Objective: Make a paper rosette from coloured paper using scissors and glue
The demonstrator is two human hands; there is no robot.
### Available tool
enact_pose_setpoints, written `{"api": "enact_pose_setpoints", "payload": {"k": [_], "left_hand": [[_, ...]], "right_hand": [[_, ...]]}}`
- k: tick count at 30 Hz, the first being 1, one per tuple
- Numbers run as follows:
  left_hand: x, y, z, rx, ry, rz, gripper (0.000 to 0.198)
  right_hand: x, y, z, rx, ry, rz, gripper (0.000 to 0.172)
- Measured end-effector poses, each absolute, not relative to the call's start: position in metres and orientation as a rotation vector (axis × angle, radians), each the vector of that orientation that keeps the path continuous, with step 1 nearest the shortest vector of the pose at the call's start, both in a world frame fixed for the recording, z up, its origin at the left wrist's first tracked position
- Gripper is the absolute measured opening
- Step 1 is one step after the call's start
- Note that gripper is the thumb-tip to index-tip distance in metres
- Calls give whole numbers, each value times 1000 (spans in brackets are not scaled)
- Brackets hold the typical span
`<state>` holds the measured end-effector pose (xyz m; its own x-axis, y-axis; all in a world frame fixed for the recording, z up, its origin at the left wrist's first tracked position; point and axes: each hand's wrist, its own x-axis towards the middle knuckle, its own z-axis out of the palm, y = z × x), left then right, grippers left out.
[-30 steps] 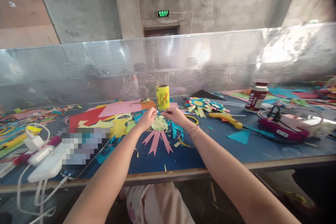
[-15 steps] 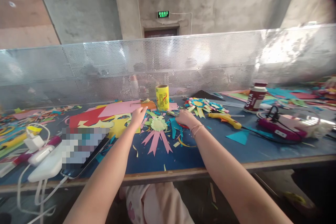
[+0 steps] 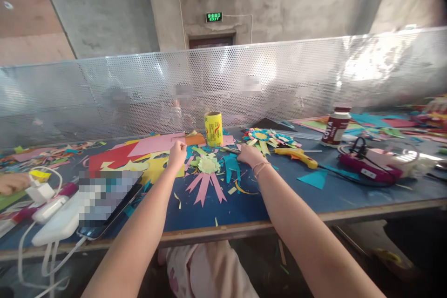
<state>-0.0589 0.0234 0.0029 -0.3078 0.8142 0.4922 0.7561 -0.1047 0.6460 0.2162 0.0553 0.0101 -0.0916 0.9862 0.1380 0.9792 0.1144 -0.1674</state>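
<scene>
Since a second ago, when both hands were held close together above the paper rosette (image 3: 208,164), they have been drawn apart to either side of it, and another person's hand (image 3: 14,184) has come into view at the far left. Flat on the blue table (image 3: 195,216) the rosette is left untouched, its pale green pleated head turned up and its notched pink tails spread toward the near edge. By the right hand (image 3: 249,154), just beyond the rosette on its right, the scissors (image 3: 229,150) are gripped with curled fingers, the blades pointed left. On the other side, the left hand (image 3: 177,154) is held with fingers drawn together; whether anything small is pinched in them cannot be told.

Behind the rosette a yellow tube (image 3: 213,129) is stood upright. To its right, finished rosettes (image 3: 260,135) are gathered, with a yellow glue gun (image 3: 296,156) laid just in front of them. Farther right, a dark red bottle (image 3: 336,125) is placed near a purple power strip (image 3: 368,167). At left, red paper (image 3: 113,158) is partly covered by pink paper (image 3: 155,143), and a phone (image 3: 111,205) is set nearer the edge.
</scene>
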Motion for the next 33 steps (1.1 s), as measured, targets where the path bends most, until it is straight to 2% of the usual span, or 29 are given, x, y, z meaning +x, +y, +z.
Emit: {"api": "enact_pose_setpoints", "payload": {"k": [2,8,10,13,15,25,33], "left_hand": [[-59,22,3,1803,2067,1352,4],[-53,16,7,1800,2124,1215,17],[-52,15,8,1808,2132,1192,17],[-51,16,7,1824,2121,1177,17],[-51,16,6,1844,2109,1165,17],[-45,15,7,1901,2032,1227,14],[-27,10,11,1995,1711,1326,17]], "right_hand": [[218,55,11,-1955,-2163,29,39],[210,56,13,-1824,-2286,81,23],[205,55,12,-1789,-2333,113,29],[200,55,10,-1775,-2355,187,54],[199,55,8,-1757,-2337,283,59],[191,63,1,-1506,-1974,650,53],[179,54,5,-758,-1603,1209,55]]}}
